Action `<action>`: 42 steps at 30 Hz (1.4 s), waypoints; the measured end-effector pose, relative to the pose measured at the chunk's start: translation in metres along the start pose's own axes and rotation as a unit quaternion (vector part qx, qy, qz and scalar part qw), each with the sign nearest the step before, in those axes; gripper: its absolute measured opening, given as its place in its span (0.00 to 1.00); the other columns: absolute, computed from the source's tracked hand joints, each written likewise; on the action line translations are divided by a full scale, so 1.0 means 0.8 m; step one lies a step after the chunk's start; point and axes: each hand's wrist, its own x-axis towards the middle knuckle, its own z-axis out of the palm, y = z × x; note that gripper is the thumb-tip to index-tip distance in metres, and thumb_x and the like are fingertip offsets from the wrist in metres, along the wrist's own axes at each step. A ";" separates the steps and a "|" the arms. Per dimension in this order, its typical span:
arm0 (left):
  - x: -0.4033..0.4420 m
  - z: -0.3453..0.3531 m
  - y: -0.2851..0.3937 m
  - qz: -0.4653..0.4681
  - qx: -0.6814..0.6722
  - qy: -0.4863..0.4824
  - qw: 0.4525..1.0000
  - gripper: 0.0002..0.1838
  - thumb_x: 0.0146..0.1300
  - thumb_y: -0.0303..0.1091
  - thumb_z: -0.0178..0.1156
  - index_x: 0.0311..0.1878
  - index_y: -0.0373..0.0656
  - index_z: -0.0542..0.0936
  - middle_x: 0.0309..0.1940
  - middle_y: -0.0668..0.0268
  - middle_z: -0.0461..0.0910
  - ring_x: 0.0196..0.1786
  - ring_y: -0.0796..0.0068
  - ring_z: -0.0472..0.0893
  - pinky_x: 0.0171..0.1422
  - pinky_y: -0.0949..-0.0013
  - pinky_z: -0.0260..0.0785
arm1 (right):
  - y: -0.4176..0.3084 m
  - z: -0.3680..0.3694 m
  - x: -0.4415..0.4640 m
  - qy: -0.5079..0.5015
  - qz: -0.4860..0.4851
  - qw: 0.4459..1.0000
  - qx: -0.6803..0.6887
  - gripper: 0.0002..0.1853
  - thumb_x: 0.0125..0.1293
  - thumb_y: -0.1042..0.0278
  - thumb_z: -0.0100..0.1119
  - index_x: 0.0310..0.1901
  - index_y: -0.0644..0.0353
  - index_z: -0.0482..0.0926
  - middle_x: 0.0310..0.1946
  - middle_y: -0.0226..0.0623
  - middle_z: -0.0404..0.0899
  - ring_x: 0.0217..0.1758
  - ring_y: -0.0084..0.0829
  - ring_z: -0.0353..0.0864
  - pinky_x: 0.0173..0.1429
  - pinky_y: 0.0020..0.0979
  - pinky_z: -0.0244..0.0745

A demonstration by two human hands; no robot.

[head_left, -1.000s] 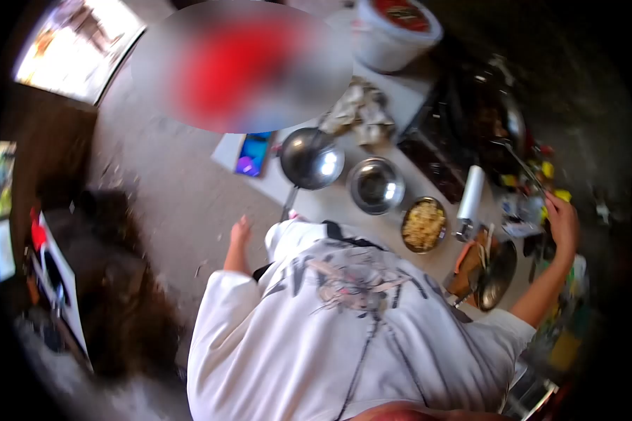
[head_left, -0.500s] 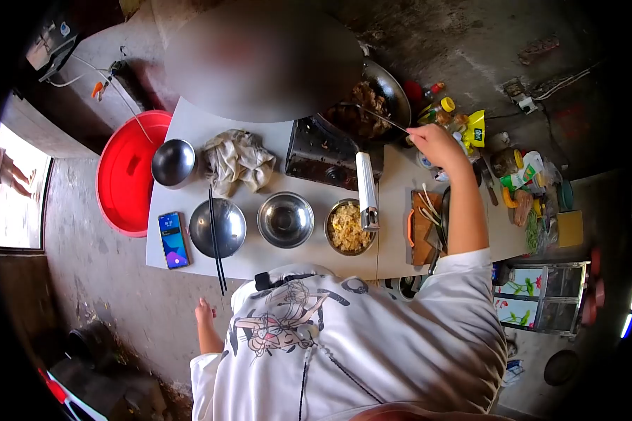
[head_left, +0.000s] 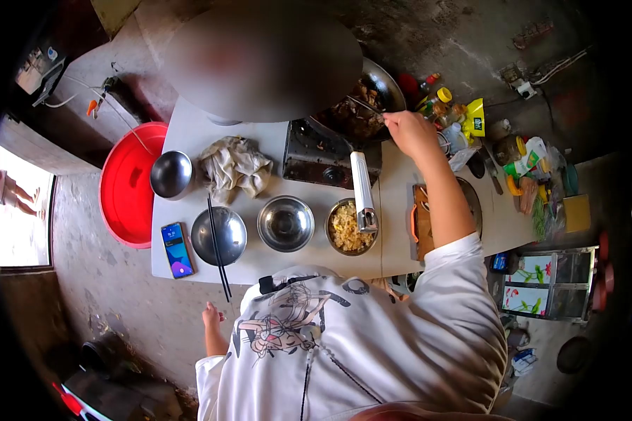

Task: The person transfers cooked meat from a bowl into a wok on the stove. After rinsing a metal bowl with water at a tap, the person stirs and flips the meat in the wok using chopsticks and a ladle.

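At the upper right, my right hand (head_left: 407, 132) is closed round the handle of a spatula (head_left: 366, 104), a thin metal one. Its head is down among brown pieces of food (head_left: 361, 121) in a dark wok (head_left: 395, 85). The wok sits on a black gas stove (head_left: 314, 165), and its white handle (head_left: 361, 184) points towards me. A large blurred patch covers part of the wok. My left hand (head_left: 212, 317) hangs low beside my body, off the table, its fingers loosely apart with nothing seen in them.
Near me stand a bowl of yellow food (head_left: 349, 228), an empty steel bowl (head_left: 286, 223) and another with black chopsticks (head_left: 216, 242) across it. A phone (head_left: 178, 250), a crumpled cloth (head_left: 235, 168) and a red basin (head_left: 128, 193) are leftward. Seasoning bottles (head_left: 439, 104) and a knife (head_left: 494, 177) lie rightward.
My right hand has moved left and slightly nearer the wok with the spatula, shifting the food. My left hand stays hanging low. The view has turned a little.
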 end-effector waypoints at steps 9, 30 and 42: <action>0.011 0.003 -0.010 -0.018 -0.023 0.004 1.000 0.27 0.64 0.53 0.40 0.33 0.34 0.73 0.17 0.58 0.73 0.15 0.67 0.74 0.16 0.67 0.69 | 0.024 0.003 -0.012 -0.002 -0.016 1.000 -0.005 0.12 0.59 0.60 0.49 0.40 0.48 0.81 0.38 0.37 0.79 0.42 0.40 0.77 0.47 0.38 0.72; 0.011 0.002 -0.003 -0.066 -0.093 0.020 0.993 0.25 0.64 0.52 0.40 0.33 0.35 0.72 0.15 0.60 0.71 0.14 0.67 0.73 0.17 0.67 0.69 | 0.068 -0.033 0.000 -0.030 0.019 0.999 0.036 0.12 0.59 0.60 0.50 0.40 0.51 0.80 0.42 0.35 0.78 0.48 0.38 0.75 0.49 0.35 0.70; -0.010 -0.011 0.021 -0.020 -0.002 -0.030 0.999 0.26 0.64 0.52 0.39 0.32 0.35 0.72 0.15 0.60 0.73 0.13 0.68 0.73 0.16 0.69 0.68 | 0.078 -0.038 0.006 -0.043 0.028 0.996 0.074 0.12 0.59 0.60 0.50 0.40 0.50 0.80 0.42 0.36 0.77 0.46 0.38 0.76 0.50 0.35 0.70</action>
